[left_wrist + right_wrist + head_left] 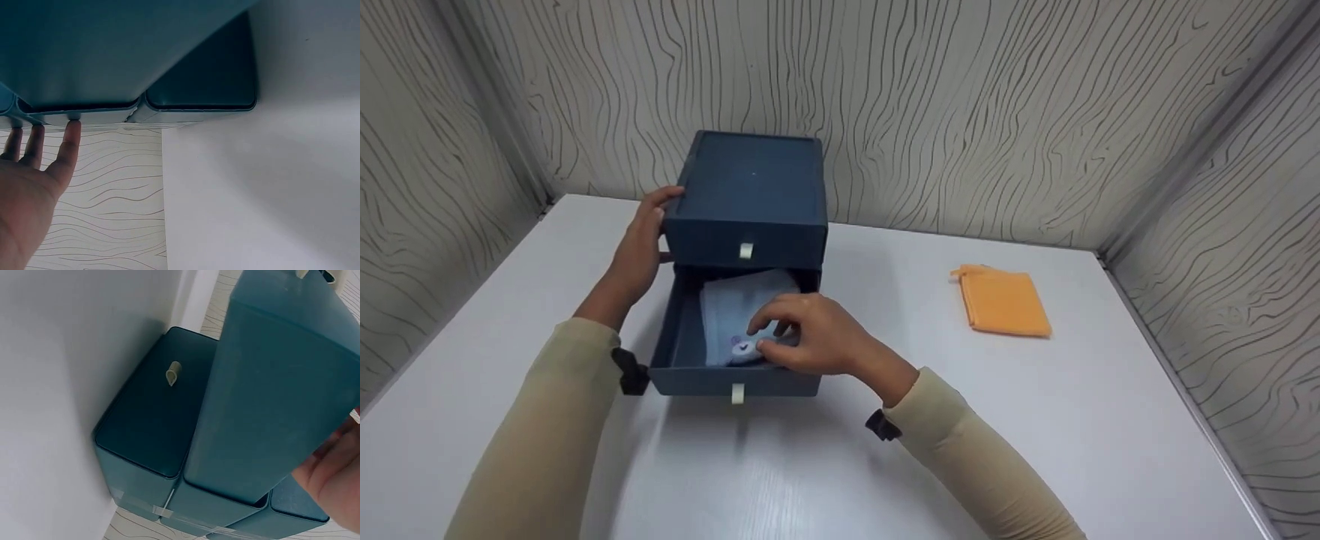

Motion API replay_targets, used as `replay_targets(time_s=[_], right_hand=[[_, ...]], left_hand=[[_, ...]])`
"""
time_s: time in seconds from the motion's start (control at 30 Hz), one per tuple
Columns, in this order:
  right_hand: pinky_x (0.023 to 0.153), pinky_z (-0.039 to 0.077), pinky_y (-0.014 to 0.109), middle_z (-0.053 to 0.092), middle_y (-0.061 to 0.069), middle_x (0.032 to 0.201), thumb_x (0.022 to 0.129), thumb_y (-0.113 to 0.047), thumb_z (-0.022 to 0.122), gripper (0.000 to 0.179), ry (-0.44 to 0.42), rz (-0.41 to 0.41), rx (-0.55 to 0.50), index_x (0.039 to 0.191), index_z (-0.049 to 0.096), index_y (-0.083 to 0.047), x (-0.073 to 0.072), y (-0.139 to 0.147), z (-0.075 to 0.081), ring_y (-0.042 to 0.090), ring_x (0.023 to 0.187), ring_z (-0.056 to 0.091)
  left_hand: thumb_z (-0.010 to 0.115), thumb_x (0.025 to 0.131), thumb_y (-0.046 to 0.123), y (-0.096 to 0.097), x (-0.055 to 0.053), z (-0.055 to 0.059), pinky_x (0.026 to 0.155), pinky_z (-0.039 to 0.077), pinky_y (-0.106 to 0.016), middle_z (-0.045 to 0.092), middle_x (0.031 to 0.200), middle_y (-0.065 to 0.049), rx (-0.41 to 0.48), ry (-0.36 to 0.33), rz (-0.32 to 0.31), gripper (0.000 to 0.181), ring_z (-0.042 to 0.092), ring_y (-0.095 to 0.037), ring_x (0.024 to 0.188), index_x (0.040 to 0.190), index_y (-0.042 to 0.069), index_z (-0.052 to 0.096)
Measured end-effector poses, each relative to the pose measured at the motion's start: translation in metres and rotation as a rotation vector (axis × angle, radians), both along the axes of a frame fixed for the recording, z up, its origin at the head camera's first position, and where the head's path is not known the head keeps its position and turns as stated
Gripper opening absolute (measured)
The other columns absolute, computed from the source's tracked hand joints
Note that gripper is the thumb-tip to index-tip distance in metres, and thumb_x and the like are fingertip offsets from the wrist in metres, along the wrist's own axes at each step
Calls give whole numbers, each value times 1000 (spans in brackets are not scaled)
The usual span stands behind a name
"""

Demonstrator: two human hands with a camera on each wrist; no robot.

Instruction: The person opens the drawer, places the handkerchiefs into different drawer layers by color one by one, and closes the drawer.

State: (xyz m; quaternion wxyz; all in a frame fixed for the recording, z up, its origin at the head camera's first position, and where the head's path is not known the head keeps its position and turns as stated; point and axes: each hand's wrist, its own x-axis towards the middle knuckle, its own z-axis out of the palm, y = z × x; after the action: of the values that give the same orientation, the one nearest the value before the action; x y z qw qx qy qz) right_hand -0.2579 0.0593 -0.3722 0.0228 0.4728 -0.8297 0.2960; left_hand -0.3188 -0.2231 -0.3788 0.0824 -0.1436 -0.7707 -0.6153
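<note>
A dark blue drawer unit [750,180] stands on the table with its middle drawer [675,345] pulled out. Inside lies a folded light-blue cloth [727,307] printed with a small animal face. My right hand [817,334] is over that cloth, fingers loosely bent, thumb and index fingertip apart close to the print; it hides the cloth's right part. In the right wrist view only part of the right hand [334,478] shows beyond the drawer's wall. My left hand [637,247] rests against the unit's left side, and its fingertips touch that side in the left wrist view.
A folded orange cloth [1005,302] with a hanging loop lies on the white table [1110,420] to the right. The closed bottom drawer [152,405] has a pale pull tab. Wood-patterned panels [930,112] enclose the table at the back and both sides.
</note>
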Motion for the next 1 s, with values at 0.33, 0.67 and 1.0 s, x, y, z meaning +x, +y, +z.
replay_targets(time_s=[0.33, 0.67, 1.0], right_hand=[[72, 54, 32, 71, 0, 99, 89, -24, 60, 21, 56, 92, -113, 105, 71, -15, 23, 3, 10, 14, 84, 65], [71, 53, 20, 72, -4, 99, 87, -25, 63, 24, 72, 135, -127, 109, 70, -17, 45, 1, 13, 7, 80, 65], [66, 45, 9, 72, -6, 87, 84, -26, 65, 26, 74, 115, -94, 109, 68, -19, 61, -1, 6, -2, 70, 59]], left_hand=[[15, 106, 41, 1, 1, 2, 97, 38, -66, 23, 157, -10, 3, -4, 3, 48, 35, -35, 137, 149, 21, 26], [12, 105, 41, -1, 0, 0, 98, 37, -65, 22, 157, -10, -3, -25, 1, 50, 38, -34, 135, 150, 21, 22], [13, 105, 41, 1, 2, 1, 98, 37, -65, 24, 156, -11, -17, -8, 6, 50, 34, -34, 138, 150, 21, 23]])
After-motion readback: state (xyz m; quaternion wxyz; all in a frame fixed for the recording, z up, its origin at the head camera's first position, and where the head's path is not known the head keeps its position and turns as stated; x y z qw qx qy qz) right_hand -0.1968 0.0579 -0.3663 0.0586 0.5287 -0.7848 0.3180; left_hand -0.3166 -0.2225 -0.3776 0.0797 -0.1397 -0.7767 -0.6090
